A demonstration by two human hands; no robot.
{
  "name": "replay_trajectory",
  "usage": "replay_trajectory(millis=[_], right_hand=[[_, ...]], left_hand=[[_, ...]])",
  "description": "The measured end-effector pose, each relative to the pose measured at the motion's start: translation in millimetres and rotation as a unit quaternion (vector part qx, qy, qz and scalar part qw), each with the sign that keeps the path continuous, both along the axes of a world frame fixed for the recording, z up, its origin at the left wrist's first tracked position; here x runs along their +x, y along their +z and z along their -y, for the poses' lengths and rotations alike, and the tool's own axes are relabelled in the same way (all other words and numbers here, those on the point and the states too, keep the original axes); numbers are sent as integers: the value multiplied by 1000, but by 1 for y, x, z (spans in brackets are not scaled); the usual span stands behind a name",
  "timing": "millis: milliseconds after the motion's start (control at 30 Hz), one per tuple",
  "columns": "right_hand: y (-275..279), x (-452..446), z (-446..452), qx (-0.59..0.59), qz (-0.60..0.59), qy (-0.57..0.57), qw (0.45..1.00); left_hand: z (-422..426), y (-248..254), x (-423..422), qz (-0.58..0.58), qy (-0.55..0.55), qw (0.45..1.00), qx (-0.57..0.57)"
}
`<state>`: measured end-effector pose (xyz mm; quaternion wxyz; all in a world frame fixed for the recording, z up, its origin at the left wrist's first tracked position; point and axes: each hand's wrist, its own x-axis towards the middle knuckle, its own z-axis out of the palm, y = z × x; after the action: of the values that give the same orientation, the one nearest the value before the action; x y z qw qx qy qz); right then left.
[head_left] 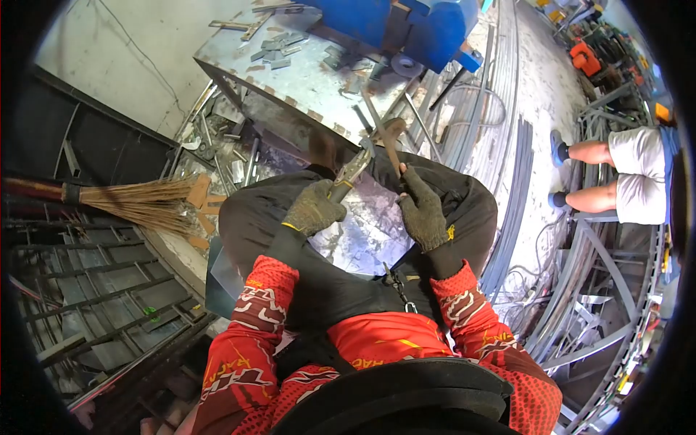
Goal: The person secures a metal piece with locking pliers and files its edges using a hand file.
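Left hand [314, 208] is closed around metal pliers [351, 172], just above the lap at the middle of the view; their long axis slants, jaws towards one o'clock. Right hand [423, 209], narrowed, grips the lower end of a brown rod [385, 134], possibly a tool handle, its long axis running towards eleven o'clock; the pliers lie just to its left. At eleven o'clock flat metal pieces [279, 49] are scattered on the surface [319, 81]; a broom [134, 197] lies at nine o'clock; a person [627, 170] is at three.
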<state>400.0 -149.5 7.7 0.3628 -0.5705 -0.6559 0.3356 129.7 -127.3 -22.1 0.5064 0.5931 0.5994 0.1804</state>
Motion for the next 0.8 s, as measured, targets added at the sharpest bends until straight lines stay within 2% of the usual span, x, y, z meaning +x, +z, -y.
replay_trajectory(millis=[67, 133, 267, 333, 367, 500, 600, 700, 800], right_hand=[[-2, 1, -3, 24, 15, 11, 1000], [0, 3, -6, 56, 70, 31, 996], [8, 8, -19, -12, 109, 76, 991], [8, 4, -36, 67, 143, 98, 983], [8, 0, -48, 57, 168, 106, 978], [3, -17, -88, 114, 180, 124, 969], [4, -1, -62, 85, 194, 107, 971], [6, 32, -17, 35, 177, 105, 978], [8, 40, -17, 37, 230, 101, 967]], left_hand=[[-5, -1, -6, -38, -40, 998, 41], [-6, 1, -5, -23, -24, 999, 38], [-6, 21, -6, -31, -31, 999, 11], [-6, 19, -6, -10, -17, 1000, -18], [-5, 18, -4, 10, -7, 999, -44], [-1, 29, 1, 25, 6, 1000, -16], [-5, 27, -4, 58, 14, 998, -13], [-5, 26, -4, 98, 44, 991, -80], [-4, 25, -3, 41, -2, 999, -32]])
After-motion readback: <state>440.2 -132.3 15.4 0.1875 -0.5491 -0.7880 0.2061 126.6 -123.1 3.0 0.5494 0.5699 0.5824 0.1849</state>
